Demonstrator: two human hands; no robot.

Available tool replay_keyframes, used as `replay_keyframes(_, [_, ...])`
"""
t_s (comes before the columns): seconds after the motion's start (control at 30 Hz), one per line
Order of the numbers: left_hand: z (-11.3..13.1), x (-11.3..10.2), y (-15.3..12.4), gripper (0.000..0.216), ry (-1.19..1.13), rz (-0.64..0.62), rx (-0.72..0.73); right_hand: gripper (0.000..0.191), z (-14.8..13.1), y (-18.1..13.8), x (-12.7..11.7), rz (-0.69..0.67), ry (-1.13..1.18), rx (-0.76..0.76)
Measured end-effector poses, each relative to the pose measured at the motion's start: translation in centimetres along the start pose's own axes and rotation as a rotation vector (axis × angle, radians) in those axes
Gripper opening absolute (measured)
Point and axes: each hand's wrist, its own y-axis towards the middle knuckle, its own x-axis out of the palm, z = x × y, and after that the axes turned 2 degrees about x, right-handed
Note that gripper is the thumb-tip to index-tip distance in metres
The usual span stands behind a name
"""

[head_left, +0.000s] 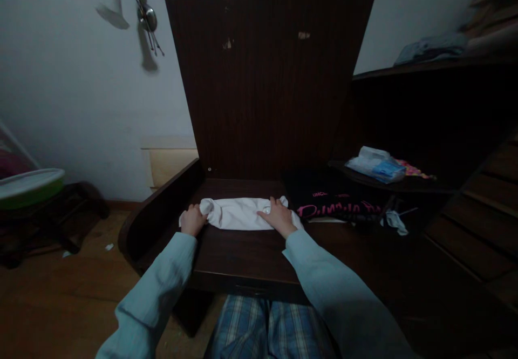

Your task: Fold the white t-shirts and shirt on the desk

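Observation:
A white cloth (238,213), rolled or folded into a long bundle, lies across the dark wooden desk (243,256). My left hand (193,220) is closed on the cloth's left end, fingers curled around it. My right hand (278,216) rests on the right end with fingers pressed down on the fabric. Both arms wear light blue sleeves.
A black garment with pink lettering (335,205) lies right of the cloth. A plastic packet (376,164) sits on a round dark shelf beyond it. A tall dark panel (267,78) rises behind the desk. A wall lamp (133,11) hangs upper left; a green-rimmed basin (28,186) stands far left.

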Motion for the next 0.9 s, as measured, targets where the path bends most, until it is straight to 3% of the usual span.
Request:
replay_keyframes(0.1, [1.1, -0.2, -0.8, 0.033, -0.319, -0.135, 0.118, 0.043, 0.6, 0.3, -0.1, -0.030, 0.003, -0.059])
replay_keyframes(0.23, [1.1, -2.9, -3.0, 0.026, -0.641, -0.678, 0.419, 0.025, 2.2, 1.2, -0.1, -0.161, 0.350, -0.160])
replay_keyframes(0.27, [0.7, -4.1, -3.3, 0.027, -0.675, -0.768, 0.466, 0.024, 2.5, 1.4, 0.0, -0.228, 0.483, -0.179])
replay_keyframes(0.3, [0.2, -5.3, -3.4, 0.027, -0.696, -0.773, 0.469, 0.025, 2.6, 1.6, -0.1, -0.293, 0.613, -0.192])
replay_keyframes(0.33, [-0.5, -6.6, -3.1, 0.030, -0.711, -0.718, 0.445, 0.026, 2.4, 1.8, -0.1, -0.338, 0.731, -0.199])
replay_keyframes(0.4, [-2.2, -9.2, -1.7, 0.036, -0.715, -0.441, 0.333, 0.030, 1.5, 2.5, -0.5, -0.306, 0.926, -0.191])
replay_keyframes(0.47, [-3.9, -11.2, 0.5, 0.039, -0.625, -0.011, 0.175, 0.035, 0.0, 3.6, -1.0, -0.156, 1.086, -0.177])
replay_keyframes(0.53, [-5.1, -12.0, 2.7, 0.042, -0.465, 0.387, 0.088, 0.039, -1.8, 4.8, -1.4, -0.035, 1.202, -0.191])
replay_keyframes(0.6, [-5.3, -11.2, 4.3, 0.055, -0.259, 0.576, 0.055, 0.041, -3.4, 5.8, -1.4, -0.037, 1.198, -0.231])
replay_keyframes(0.67, [-4.4, -8.9, 5.0, 0.070, -0.102, 0.556, 0.094, 0.040, -4.3, 6.0, -0.7, -0.089, 1.032, -0.272])
replay_keyframes(0.8, [-1.3, -2.2, 4.3, 0.067, -0.033, 0.245, 0.269, 0.041, -4.3, 4.3, 1.9, -0.207, 0.557, -0.390])
replay_keyframes(0.9, [0.8, 1.8, 3.3, 0.066, 0.001, 0.036, 0.285, 0.038, -3.4, 2.8, 3.8, -0.238, 0.375, -0.472])
